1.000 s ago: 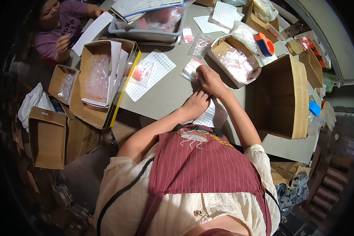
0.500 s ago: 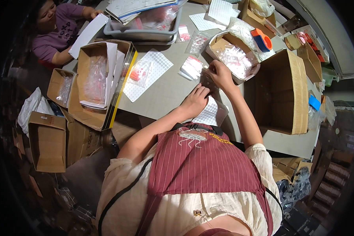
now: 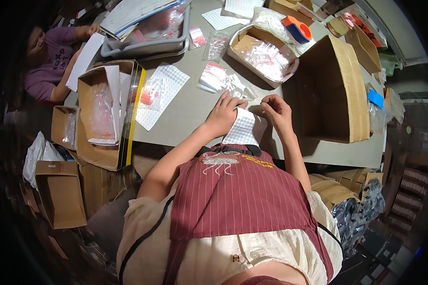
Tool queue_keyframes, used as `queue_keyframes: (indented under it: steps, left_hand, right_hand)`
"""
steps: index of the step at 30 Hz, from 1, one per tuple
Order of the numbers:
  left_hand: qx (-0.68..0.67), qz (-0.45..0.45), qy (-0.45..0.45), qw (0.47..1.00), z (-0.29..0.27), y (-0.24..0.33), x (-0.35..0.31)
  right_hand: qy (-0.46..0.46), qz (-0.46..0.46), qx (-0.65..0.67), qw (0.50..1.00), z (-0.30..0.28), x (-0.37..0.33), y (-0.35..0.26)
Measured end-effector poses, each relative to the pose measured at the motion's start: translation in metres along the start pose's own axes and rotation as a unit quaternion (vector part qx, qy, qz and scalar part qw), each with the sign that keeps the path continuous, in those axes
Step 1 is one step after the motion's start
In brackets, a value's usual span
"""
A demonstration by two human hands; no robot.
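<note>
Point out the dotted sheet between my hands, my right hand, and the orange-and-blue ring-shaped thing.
Dotted sheet [image 3: 245, 128]: head view, middle of its dotted face.
Right hand [image 3: 279, 115]: head view, middle of the hand.
Orange-and-blue ring-shaped thing [image 3: 294, 31]: head view, its blue side.

Grey table [image 3: 180, 111], brightly lit (hard shadows); pale panel [image 3: 397, 28] upper right; surroundings dim, cluttered.
</note>
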State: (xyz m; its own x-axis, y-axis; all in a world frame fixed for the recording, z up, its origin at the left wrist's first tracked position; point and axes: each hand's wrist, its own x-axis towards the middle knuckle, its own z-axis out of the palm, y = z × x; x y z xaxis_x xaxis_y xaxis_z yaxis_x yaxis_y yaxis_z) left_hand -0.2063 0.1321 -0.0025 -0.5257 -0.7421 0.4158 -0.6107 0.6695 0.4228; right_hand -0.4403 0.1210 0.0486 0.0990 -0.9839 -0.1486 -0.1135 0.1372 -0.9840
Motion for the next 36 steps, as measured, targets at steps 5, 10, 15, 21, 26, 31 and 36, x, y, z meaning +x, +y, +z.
queue_keyframes:
  steps: [5, 10, 15, 21, 26, 31, 36]
  left_hand:
    - [0.024, 0.022, -0.003, 0.999, 0.001, -0.001, -0.001]
    - [-0.003, 0.013, -0.015, 1.000, -0.001, -0.001, 0.000]
    - [-0.010, 0.007, 0.008, 1.000, 0.001, 0.001, -0.001]
    - [-0.021, 0.000, 0.003, 1.000, -0.004, -0.001, -0.002]
    - [-0.030, -0.002, -0.012, 0.999, -0.007, 0.001, -0.001]
    - [-0.045, -0.007, -0.006, 0.999, -0.004, -0.001, 0.000]
    - [-0.024, -0.010, -0.029, 0.999, -0.003, -0.002, -0.003]
  right_hand:
    - [-0.073, -0.210, -0.241, 0.945, 0.015, -0.017, -0.016]
    - [-0.097, -0.284, -0.303, 0.905, 0.039, -0.019, -0.026]
    - [-0.068, -0.303, -0.357, 0.881, 0.049, -0.018, -0.022]
    - [-0.068, -0.314, -0.319, 0.892, 0.055, -0.020, -0.015]
    - [-0.053, -0.301, -0.286, 0.908, 0.057, -0.026, -0.010]
    - [-0.040, -0.324, -0.300, 0.896, 0.056, -0.024, 0.001]
    - [-0.018, -0.366, -0.313, 0.876, 0.058, -0.027, 0.004]
